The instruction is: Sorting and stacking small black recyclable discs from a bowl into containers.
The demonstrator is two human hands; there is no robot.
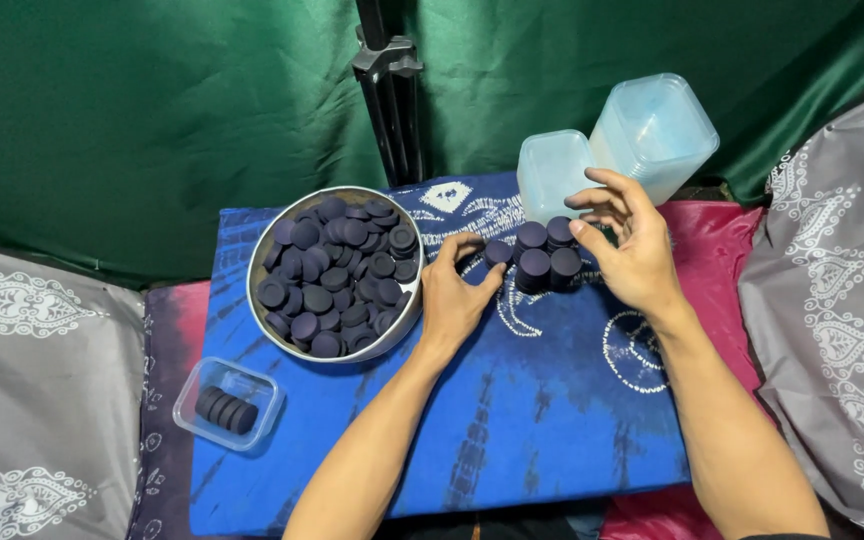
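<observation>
Dark pucks [544, 252] stand in short stacks on the blue cloth [512, 420], between your hands. Your left hand [457, 290] pinches one puck [497, 252] at its rim; your right hand [624, 240] is half open, fingertips touching the stacks. They look stiff, light and smooth, so stacks may topple or slide: grip the sides, low down. Metal bowl [264, 262] of more pucks sits left.

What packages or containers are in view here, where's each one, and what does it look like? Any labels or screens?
Small clear plastic box: lower left, off the blue cloth's edge, rectangular, holding a row of dark discs.
Stacked plastic tubs: top right behind the right hand, translucent bluish, squarish.
Single tub: beside that stack, translucent, empty-looking.
Round metal tin: left of the left hand, silver, full of dark discs.
Labels, screens: none visible.
</observation>
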